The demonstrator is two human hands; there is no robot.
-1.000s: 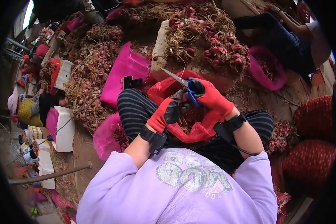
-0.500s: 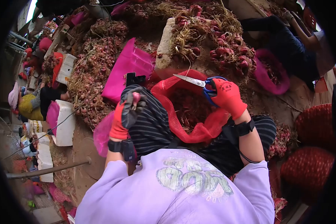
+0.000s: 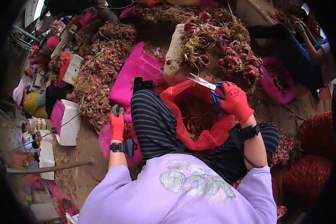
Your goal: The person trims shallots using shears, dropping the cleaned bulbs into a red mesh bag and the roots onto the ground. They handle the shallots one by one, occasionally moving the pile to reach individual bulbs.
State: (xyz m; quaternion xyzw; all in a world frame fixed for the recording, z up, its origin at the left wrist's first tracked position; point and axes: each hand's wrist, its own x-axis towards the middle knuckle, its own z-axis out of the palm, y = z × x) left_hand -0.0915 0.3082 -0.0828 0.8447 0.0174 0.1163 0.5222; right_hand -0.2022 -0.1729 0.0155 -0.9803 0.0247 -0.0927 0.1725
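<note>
My right hand [image 3: 236, 103], in a red glove, is closed around the blue-handled scissors [image 3: 203, 81]. Their blades point up and left over the far rim of a red mesh bag [image 3: 175, 123], which lies open between my knees with reddish bits inside. My left hand [image 3: 117, 123], in a red glove with grey fingers, is out past my left knee beside a pink mesh bag [image 3: 105, 140]. Its fingers look curled together, and what they hold, if anything, is hidden. Just beyond it lies a heap of shallots [image 3: 97, 82] with dry stalks.
A bright pink plastic sheet or basin [image 3: 136, 74] and a black phone-like device [image 3: 137, 84] are past my left knee. More shallots [image 3: 233, 61] rest ahead by a foam block [image 3: 174, 50]. Full red sacks [image 3: 306, 173] stand right. Other people [image 3: 37, 100] sit at both sides.
My left hand has moved left and down from above my knee to the pink mesh bag; the shallot seen in it is out of sight. My right hand still grips the scissors, whose blades tilt more upward.
</note>
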